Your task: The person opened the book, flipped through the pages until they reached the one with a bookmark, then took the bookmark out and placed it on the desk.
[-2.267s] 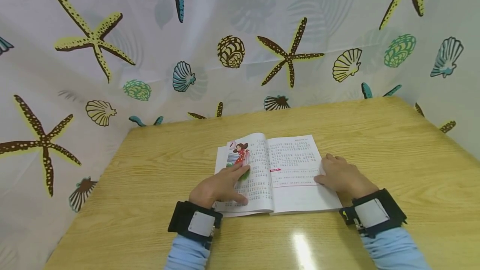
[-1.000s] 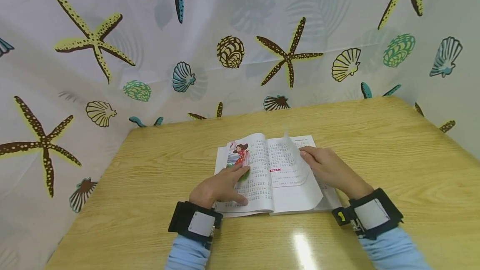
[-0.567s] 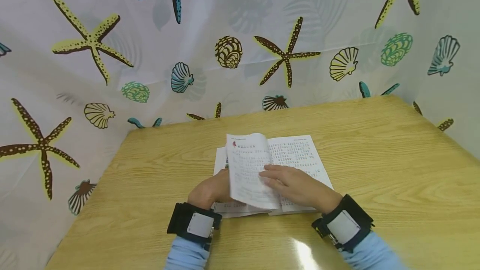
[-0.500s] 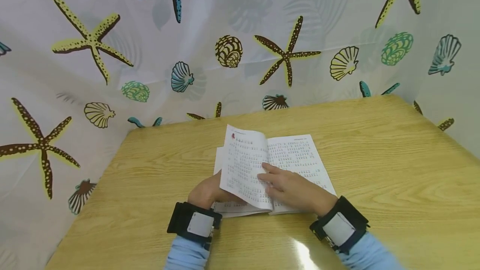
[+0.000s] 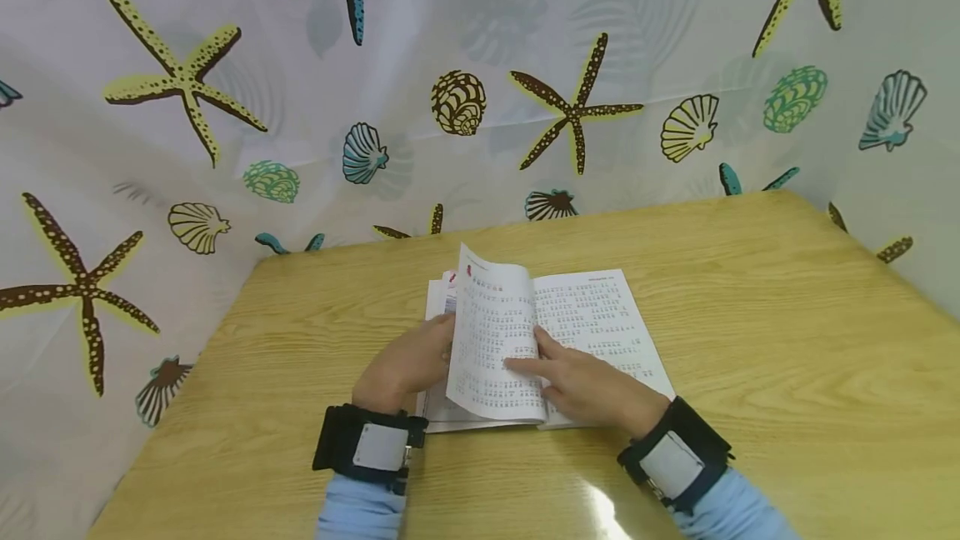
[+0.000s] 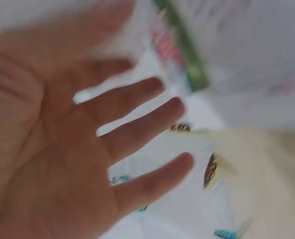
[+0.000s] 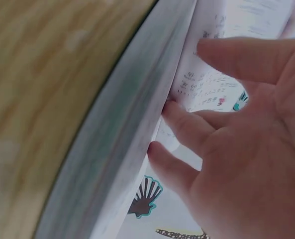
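An open book [image 5: 596, 298] with printed text lies on the table. One leaf [image 5: 491, 323] stands curved up over the left half. My left hand [image 5: 405, 361] is at the book's left side, its fingertips hidden behind that leaf in the head view. The left wrist view shows the left hand's fingers spread and fairly straight, with a blurred coloured picture on a page beyond them. My right hand [image 5: 596, 390] lies over the middle of the book, index finger extended onto the leaf near the spine. In the right wrist view its fingertips [image 7: 159, 154] touch the book.
The wooden table [image 5: 330, 315] extends around the book on all sides. Behind it hangs a pale cloth [image 5: 405, 90] printed with starfish and shells. Black straps with pale plates are on both wrists, above light blue sleeves [image 5: 363, 511].
The right hand pinched and lifted the right-hand leaf, carried it leftward over the left hand, then came to the spine. The left hand has since shifted slightly left, and the leaf stands up more.
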`<state>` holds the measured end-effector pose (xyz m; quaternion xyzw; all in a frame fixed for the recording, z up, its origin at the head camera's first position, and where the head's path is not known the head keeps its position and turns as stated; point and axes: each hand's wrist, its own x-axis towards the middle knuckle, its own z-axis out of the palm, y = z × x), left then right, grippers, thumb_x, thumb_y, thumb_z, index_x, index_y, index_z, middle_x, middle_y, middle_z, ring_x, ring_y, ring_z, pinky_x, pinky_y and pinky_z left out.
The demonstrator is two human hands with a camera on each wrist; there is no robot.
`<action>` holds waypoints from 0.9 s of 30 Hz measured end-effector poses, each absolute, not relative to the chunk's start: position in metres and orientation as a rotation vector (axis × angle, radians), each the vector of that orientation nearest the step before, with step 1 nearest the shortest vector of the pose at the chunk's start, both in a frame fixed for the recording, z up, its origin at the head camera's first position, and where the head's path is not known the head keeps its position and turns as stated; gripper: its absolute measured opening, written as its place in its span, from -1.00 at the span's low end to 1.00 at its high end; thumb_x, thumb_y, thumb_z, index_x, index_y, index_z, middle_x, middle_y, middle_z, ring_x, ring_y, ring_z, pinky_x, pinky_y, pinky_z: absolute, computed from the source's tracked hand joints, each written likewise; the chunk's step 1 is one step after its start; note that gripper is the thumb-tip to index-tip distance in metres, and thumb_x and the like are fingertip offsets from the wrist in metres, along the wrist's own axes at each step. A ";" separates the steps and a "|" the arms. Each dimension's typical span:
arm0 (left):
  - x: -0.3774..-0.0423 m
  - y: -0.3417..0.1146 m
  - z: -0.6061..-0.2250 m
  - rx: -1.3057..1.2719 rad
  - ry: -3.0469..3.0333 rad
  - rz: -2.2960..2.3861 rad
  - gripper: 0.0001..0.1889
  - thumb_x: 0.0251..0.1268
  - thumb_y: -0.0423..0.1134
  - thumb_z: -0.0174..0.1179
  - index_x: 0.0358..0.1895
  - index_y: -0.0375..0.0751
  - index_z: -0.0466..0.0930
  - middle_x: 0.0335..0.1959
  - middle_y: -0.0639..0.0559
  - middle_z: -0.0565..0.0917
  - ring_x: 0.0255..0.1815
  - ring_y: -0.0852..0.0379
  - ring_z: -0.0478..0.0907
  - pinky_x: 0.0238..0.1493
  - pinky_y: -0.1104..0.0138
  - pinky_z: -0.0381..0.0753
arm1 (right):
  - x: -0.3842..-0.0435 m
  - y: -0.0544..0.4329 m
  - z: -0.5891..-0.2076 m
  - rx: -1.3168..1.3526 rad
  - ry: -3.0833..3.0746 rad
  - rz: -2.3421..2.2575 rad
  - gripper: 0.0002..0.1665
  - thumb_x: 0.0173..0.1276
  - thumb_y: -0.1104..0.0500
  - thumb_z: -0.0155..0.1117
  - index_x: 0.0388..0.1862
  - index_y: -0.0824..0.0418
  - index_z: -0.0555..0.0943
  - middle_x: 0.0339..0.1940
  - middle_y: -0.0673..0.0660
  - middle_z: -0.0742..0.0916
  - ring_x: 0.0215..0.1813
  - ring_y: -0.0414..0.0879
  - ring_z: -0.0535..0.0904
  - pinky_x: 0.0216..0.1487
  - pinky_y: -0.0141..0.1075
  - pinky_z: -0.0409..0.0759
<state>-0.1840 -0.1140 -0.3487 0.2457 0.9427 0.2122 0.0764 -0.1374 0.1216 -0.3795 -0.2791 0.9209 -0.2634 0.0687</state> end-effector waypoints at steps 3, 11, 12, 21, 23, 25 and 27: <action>-0.182 -0.117 -0.339 0.657 3.002 0.593 -0.38 0.56 -0.39 0.01 0.57 -0.45 0.06 0.50 -0.34 0.30 0.40 -0.16 0.42 0.31 0.04 0.48 | -0.138 0.121 -0.378 -0.859 2.790 -0.738 -0.42 0.47 0.40 0.14 0.43 0.10 0.53 0.54 0.57 0.17 0.44 0.45 0.30 0.36 0.21 0.37; -0.181 -0.096 -0.345 0.618 2.770 0.456 -0.22 0.37 -0.18 0.34 0.58 -0.23 0.19 0.59 -0.20 0.18 0.58 -0.15 0.12 0.51 0.01 0.17 | -0.140 0.124 -0.378 -0.919 2.801 -0.687 -0.41 0.44 0.40 0.18 0.43 0.11 0.53 0.52 0.58 0.19 0.37 0.48 0.38 0.30 0.25 0.42; -0.181 -0.091 -0.348 0.594 2.715 0.429 -0.18 0.32 -0.17 0.39 0.58 -0.20 0.21 0.59 -0.18 0.18 0.58 -0.13 0.12 0.51 0.01 0.17 | -0.140 0.124 -0.378 -0.923 2.802 -0.682 -0.41 0.44 0.40 0.19 0.42 0.12 0.54 0.52 0.59 0.20 0.36 0.49 0.39 0.29 0.25 0.43; -0.183 -0.081 -0.359 0.530 2.653 0.384 -0.10 0.18 -0.17 0.50 0.57 -0.17 0.24 0.59 -0.14 0.21 0.58 -0.11 0.13 0.50 0.03 0.20 | -0.142 0.127 -0.376 -0.876 2.818 -0.661 -0.40 0.44 0.35 0.24 0.44 0.11 0.52 0.54 0.50 0.24 0.38 0.43 0.41 0.29 0.22 0.44; -0.183 -0.082 -0.359 0.540 2.652 0.398 -0.11 0.17 -0.18 0.51 0.56 -0.19 0.26 0.58 -0.15 0.22 0.58 -0.12 0.14 0.50 0.01 0.21 | -0.143 0.128 -0.376 -0.846 2.827 -0.652 -0.37 0.43 0.33 0.27 0.47 0.14 0.48 0.55 0.45 0.26 0.40 0.40 0.39 0.31 0.21 0.44; -0.183 -0.082 -0.359 0.545 2.653 0.408 -0.11 0.15 -0.19 0.52 0.55 -0.20 0.27 0.58 -0.16 0.23 0.57 -0.13 0.15 0.49 0.00 0.21 | -0.143 0.131 -0.376 -0.805 2.835 -0.644 -0.31 0.41 0.30 0.30 0.51 0.16 0.42 0.56 0.41 0.28 0.41 0.38 0.38 0.31 0.22 0.43; -0.182 -0.082 -0.360 0.550 2.654 0.408 -0.10 0.14 -0.19 0.52 0.55 -0.20 0.27 0.57 -0.16 0.23 0.57 -0.13 0.15 0.49 0.00 0.22 | -0.145 0.135 -0.376 -0.753 2.845 -0.639 -0.26 0.40 0.26 0.34 0.54 0.17 0.38 0.56 0.37 0.30 0.43 0.37 0.37 0.32 0.23 0.40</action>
